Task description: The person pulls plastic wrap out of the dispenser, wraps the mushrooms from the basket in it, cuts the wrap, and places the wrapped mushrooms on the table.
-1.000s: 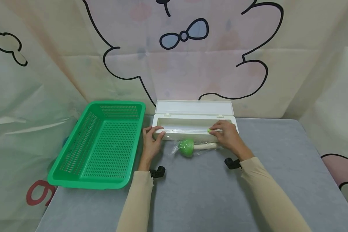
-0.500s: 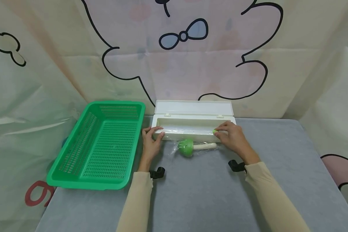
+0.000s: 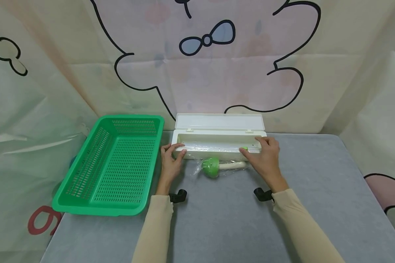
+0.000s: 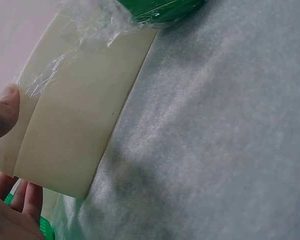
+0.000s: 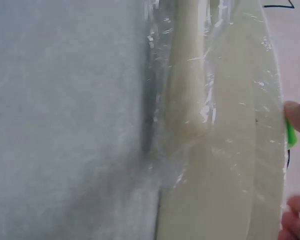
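Observation:
A white cling film dispenser (image 3: 219, 155) lies long side on, its hinged lid (image 3: 219, 121) raised. My left hand (image 3: 171, 166) grips its left end, thumb (image 4: 9, 107) on the upper edge and fingers around the end. My right hand (image 3: 266, 160) is spread at the right end, thumb right beside a small green slide cutter (image 3: 245, 148) on the front rim, fingertips over the far rim. Clear film (image 5: 182, 165) hangs down the dispenser's front. In it lies a bulbous green-headed object (image 3: 211, 167) with a pale stem (image 3: 232, 166), on the table before the dispenser.
A green perforated basket (image 3: 138, 210) stands left of the dispenser, close to my left hand. The grey-covered table (image 3: 224, 219) extends in front and to the right. A printed cloth backdrop (image 3: 197, 80) rises directly behind the dispenser and along both sides.
The slide cutter has moved right along the dispenser's front rim. My right hand has gone from pinching it to spreading its thumb and fingers. My left hand has stayed in place.

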The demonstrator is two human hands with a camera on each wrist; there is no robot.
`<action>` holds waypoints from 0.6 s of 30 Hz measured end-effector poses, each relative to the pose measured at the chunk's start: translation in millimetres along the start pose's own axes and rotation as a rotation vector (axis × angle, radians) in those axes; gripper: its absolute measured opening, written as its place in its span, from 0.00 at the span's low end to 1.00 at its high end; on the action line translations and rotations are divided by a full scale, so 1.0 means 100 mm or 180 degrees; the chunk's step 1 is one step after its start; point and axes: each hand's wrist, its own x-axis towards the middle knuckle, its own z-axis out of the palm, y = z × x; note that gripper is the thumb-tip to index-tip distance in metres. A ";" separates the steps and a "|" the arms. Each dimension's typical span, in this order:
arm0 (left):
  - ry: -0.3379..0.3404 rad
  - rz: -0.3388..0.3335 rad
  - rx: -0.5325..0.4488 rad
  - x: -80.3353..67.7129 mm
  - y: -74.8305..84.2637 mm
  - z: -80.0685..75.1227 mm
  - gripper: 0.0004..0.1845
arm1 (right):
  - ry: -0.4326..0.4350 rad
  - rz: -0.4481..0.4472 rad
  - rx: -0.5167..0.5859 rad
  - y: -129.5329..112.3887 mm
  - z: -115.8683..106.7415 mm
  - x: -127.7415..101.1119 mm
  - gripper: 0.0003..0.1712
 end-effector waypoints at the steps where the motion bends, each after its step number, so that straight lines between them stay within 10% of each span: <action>1: -0.0001 0.0007 -0.0006 0.00 0.00 0.00 0.11 | 0.0043 0.0056 -0.0018 0.01 0.00 -0.01 0.43; 7: -0.0018 0.0020 -0.0031 0.00 -0.01 -0.02 0.11 | 0.0098 0.0523 -0.0159 0.05 0.00 -0.06 0.58; 18: -0.0048 0.0069 -0.0040 0.01 -0.01 -0.02 0.12 | -0.0009 0.1044 -0.0080 0.08 0.03 -0.10 0.57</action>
